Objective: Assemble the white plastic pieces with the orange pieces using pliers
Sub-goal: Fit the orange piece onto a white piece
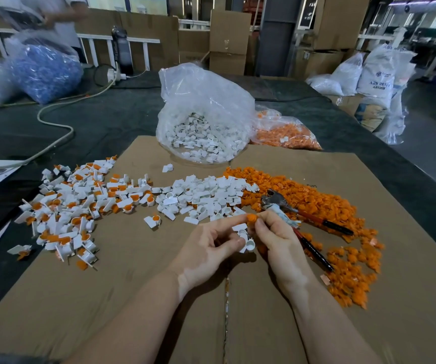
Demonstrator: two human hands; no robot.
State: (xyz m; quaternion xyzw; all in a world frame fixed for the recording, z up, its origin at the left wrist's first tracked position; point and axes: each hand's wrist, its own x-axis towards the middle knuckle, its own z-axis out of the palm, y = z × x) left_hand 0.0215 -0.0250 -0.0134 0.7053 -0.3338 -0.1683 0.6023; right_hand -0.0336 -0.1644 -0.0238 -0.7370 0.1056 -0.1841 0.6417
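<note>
Meanwhile, the left hand (211, 245) pinches small white pieces (245, 239) as the right hand (274, 232) pinches an orange piece (251, 218), pliers (301, 227) tucked in; light, stiff parts, probably best gripped by their edges.

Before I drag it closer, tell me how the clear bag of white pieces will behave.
The clear bag looks thin and crumpled, so it will probably flop and stretch rather than slide as one. Its mouth gapes open over the loose white pieces, so a tug could spill some. The full bottom sags on the cardboard sheet, so it likely drags heavily.
</note>
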